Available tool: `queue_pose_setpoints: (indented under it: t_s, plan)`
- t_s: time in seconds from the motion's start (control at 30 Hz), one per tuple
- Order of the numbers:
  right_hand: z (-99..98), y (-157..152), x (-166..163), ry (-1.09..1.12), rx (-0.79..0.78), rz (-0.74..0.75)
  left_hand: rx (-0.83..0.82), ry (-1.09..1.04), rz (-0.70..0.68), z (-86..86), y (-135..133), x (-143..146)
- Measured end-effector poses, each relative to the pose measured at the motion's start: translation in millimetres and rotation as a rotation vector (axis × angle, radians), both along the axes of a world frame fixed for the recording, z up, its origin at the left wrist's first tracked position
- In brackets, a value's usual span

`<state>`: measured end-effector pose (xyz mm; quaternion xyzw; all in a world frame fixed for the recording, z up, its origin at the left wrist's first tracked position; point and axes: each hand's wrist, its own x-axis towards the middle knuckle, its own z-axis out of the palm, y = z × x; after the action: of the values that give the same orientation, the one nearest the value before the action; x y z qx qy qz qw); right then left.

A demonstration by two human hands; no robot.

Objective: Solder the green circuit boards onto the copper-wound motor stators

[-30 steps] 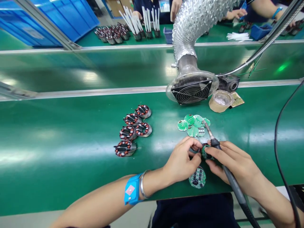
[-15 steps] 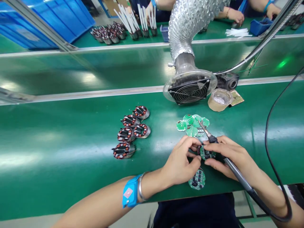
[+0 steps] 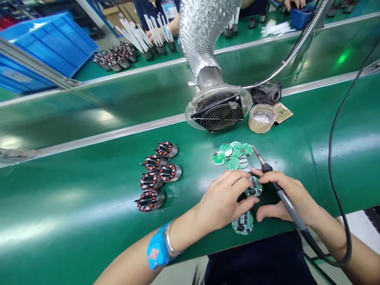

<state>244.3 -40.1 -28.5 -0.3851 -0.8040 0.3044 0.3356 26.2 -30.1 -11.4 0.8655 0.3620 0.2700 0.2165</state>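
Note:
Between the thumb and fingers of my left hand [image 3: 223, 198] is a round green circuit board [image 3: 254, 187] with black parts on top; what lies under it is hidden. My right hand [image 3: 293, 194] carries a soldering iron [image 3: 285, 201] slanting across it, tip pointing up and away. Its index finger reaches the board's upper right edge, while the thumb stands apart below. Just beneath my left hand, another round circuit board [image 3: 242, 223] lies near the table's front edge. Beyond my hands is a loose pile of round green boards [image 3: 233, 154].
Several wound motor stators [image 3: 152, 200] stand to the left. A fume fan [image 3: 222, 115] on a foil duct [image 3: 197, 35] hangs over the far side, beside a round tub [image 3: 261, 120]. The iron's cable [image 3: 330, 158] loops at right. Across the divider, co-workers' hands are near white sticks [image 3: 154, 33].
My view has shifted and tilted. The right thumb has drawn away from the board, and the iron's tip has moved off the pile to its right. My left hand remains around the board.

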Motion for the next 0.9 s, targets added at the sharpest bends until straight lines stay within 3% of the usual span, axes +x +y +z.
queue_pose_setpoints:
  t_s: [0.33,0.57,0.73,0.9]
  plan:
    - [-16.0,-15.0,-19.6,0.058,-0.003,-0.157,-0.092,0.136,-0.031,15.9,4.7,-3.1]
    - [-15.3,-16.6,-20.5,0.038,0.053,-0.148,-0.029,0.092,-0.050,4.8,4.8,-5.7]
    - [-15.8,-22.2,-23.9,-0.021,0.123,-0.136,0.002,0.208,-0.101,6.2,6.6,-3.2]
    - [-14.3,-23.2,-28.9,0.000,0.126,-0.200,-0.129,0.016,-0.020,5.1,7.1,-7.2]
